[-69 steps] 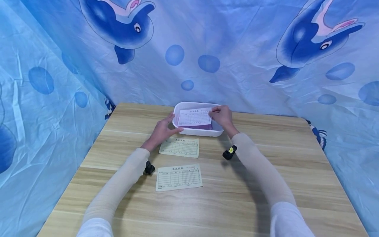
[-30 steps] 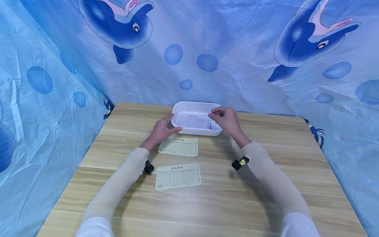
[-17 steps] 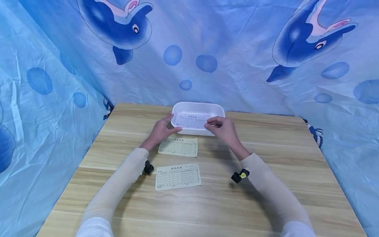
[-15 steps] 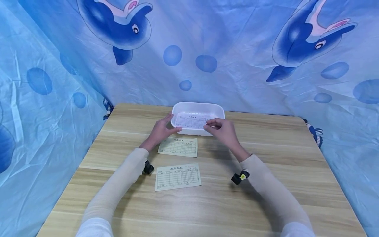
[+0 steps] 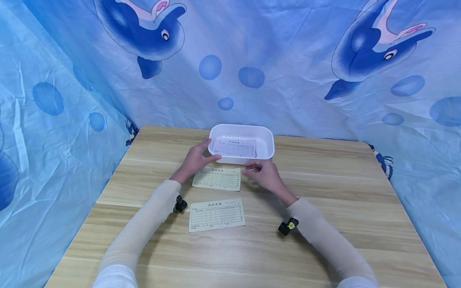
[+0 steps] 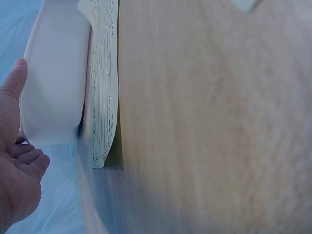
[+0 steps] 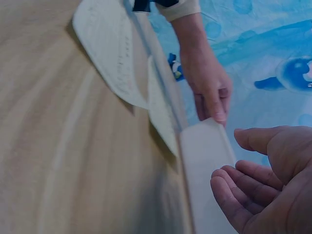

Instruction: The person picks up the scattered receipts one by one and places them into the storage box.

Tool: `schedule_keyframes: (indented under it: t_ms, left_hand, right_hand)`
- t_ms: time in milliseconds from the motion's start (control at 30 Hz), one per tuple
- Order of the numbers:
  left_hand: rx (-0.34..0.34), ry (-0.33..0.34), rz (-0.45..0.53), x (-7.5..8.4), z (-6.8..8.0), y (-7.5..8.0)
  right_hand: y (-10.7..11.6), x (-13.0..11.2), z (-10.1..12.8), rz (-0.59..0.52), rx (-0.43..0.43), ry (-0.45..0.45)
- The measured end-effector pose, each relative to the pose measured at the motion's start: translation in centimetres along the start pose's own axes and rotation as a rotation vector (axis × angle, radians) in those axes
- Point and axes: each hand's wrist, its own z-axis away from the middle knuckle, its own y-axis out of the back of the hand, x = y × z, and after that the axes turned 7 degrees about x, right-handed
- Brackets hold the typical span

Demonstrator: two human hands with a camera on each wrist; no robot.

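A white plastic tub (image 5: pixel 266 147) stands at the far side of the table, with a white printed receipt slip (image 5: pixel 235 148) lying flat inside, over something pinkish at its edge. My left hand (image 5: pixel 196 159) grips the tub's left end, thumb on the near rim; in the left wrist view the fingers curl behind its wall. In front of the tub, a pale green receipt slip (image 5: pixel 217 178) lies on the wood. My right hand (image 5: pixel 264 174) hovers at the right end of that slip, fingers loosely bent and holding nothing. Another pale green receipt slip (image 5: pixel 217 215) lies nearer to me.
The wood-grain table (image 5: pixel 324 224) stretches out on both sides of the slips. A blue dolphin-print curtain (image 5: pixel 295 100) hangs close behind the tub and along the sides. Black wrist cameras sit on both sleeves.
My right hand lowered a white slip into the tub and let it go, then came back over the near rim toward the closer green slip. My left hand has stayed on the tub.
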Motion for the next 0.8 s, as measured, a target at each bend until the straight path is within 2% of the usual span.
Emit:
schedule_keyframes:
  t_ms: [267, 533, 800]
  left_hand:
    - [-0.003, 0.005, 0.015, -0.1, 0.0, 0.0]
    - [-0.009, 0.017, 0.022, 0.0, 0.0, 0.1]
    - [-0.009, 0.028, 0.021, 0.0, 0.1, 0.1]
  right_hand:
    - [-1.5, 1.6, 0.0, -0.030, 0.002, -0.047]
    - [-2.5, 2.0, -0.4, -0.053, -0.002, -0.079]
    - [-3.3, 2.4, -1.0, 0.019, 0.026, -0.077]
